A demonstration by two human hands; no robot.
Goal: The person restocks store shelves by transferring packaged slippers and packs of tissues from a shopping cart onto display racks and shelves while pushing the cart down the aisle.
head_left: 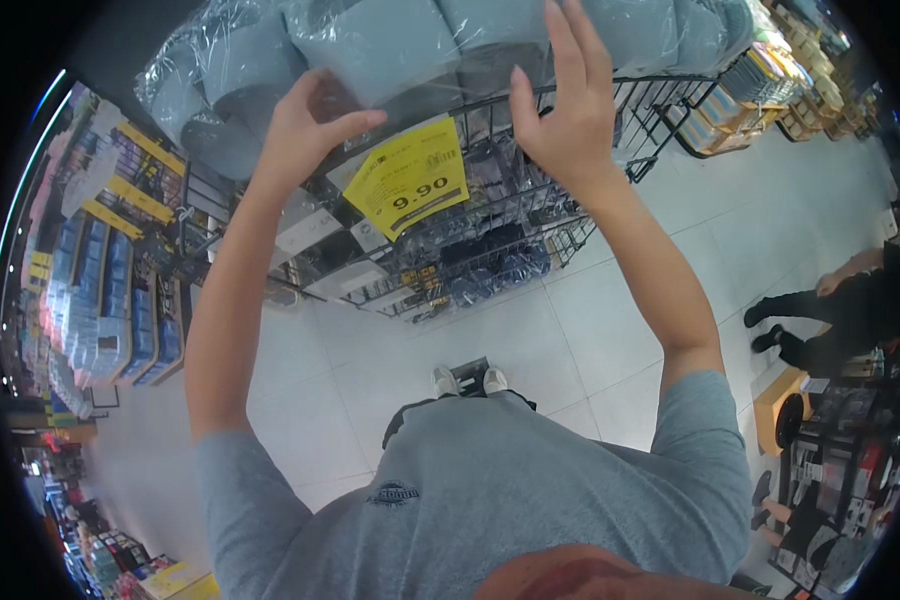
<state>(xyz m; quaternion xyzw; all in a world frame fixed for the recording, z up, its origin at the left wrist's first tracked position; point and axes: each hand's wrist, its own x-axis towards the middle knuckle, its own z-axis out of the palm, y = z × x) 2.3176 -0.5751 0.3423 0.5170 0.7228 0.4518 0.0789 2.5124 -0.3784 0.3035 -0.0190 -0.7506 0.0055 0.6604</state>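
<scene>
Along the top edge of a black wire rack (642, 120), in a brightly lit shop aisle, sits a row of bulging blue-grey packages (380, 45) in clear, creased film, pressed side by side and running out of sight above. Two bare hands reach up to them, one on either side of a yellow price sign (410, 185) marked 9.90. The left hand (305, 130), at the lower front of the row, is unclenched: its fingers curl loosely and its thumb stands apart, pointing inward toward the sign; whether the fingertips press on the film, one cannot tell. The right hand (570, 125) is released, its fingers extended upward across the front of the packages and its thumb spread wide; its contact with the wrapping is likewise uncertain. The sign hangs tilted at the near side of the rack, between and below the hands. Lower in the rack lie dark wrapped goods (505, 275). The person wears a grey T-shirt (510, 480) and stands in pale shoes (495, 380) on a light tiled floor (590, 340). To the left rises shelving (115, 290) stacked with pale blue packs; well apart to the right, another person in dark trousers (840, 310) appears.
</scene>
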